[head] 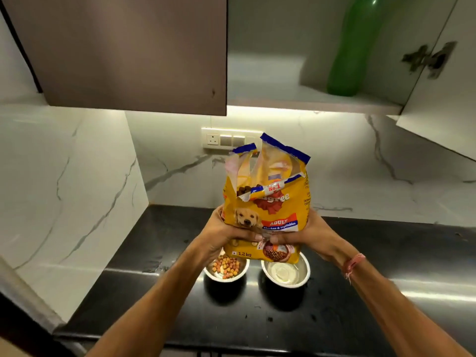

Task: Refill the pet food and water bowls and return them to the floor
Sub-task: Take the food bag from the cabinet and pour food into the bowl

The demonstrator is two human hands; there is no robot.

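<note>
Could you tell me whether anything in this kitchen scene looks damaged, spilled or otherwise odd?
The dog food bag, gripped by the left hand and right hand, has a ragged, torn-open top. The open cabinet door's hinge area looks dark and corroded. Small specks dot the black counter.

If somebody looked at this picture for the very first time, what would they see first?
Probably the bright yellow dog food bag, torn open at the top and held up in the middle by the left hand and the right hand. Below it, on the black counter, sit two shiny bowls: the bowl with kibble on the left and the other bowl on the right. A green bottle stands in the open cupboard above.
</note>
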